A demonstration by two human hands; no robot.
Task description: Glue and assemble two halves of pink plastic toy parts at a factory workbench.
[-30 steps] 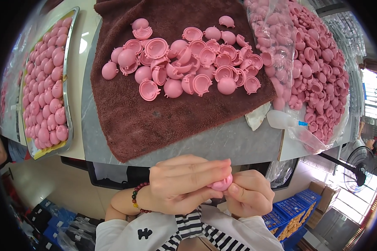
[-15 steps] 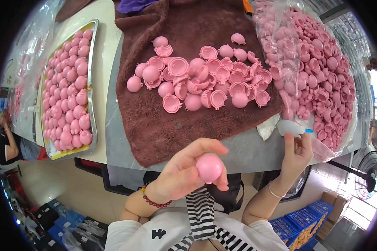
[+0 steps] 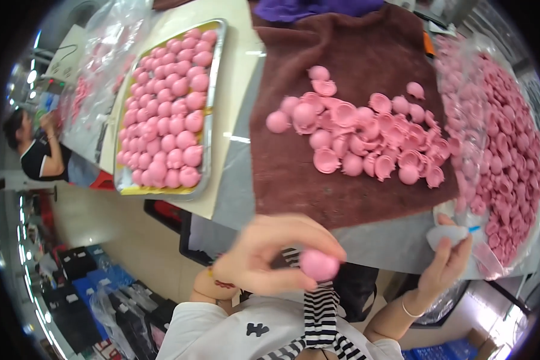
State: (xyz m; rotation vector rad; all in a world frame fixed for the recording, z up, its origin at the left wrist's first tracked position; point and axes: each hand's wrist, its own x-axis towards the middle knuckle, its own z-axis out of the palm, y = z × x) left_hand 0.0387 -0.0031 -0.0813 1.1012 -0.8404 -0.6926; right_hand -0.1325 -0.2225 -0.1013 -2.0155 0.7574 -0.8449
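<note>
My left hand (image 3: 264,252), slightly smeared by motion, pinches a round pink plastic ball (image 3: 318,266) between thumb and fingers, in front of my chest. In my right hand (image 3: 443,273) is a small white squeeze bottle (image 3: 445,237) with a blue tip, held by the table's front edge near the right corner of a brown towel (image 3: 306,207). Pink half shells and round pieces (image 3: 385,162) lie in a loose heap on that towel. To the left, a metal tray (image 3: 212,129) with a yellow lining holds rows of pink balls.
A large clear plastic bag of pink shells (image 3: 513,162) lies open on the right. Purple cloth (image 3: 312,9) sits at the towel's far edge. Another person (image 3: 42,153) works at the far left beside more bagged pink pieces. Dark and blue bins (image 3: 120,294) stand on the floor.
The view has swung left, so the table things appear further right. My left hand has turned, with the ball now between thumb and fingertips. The right hand still holds the bottle.
</note>
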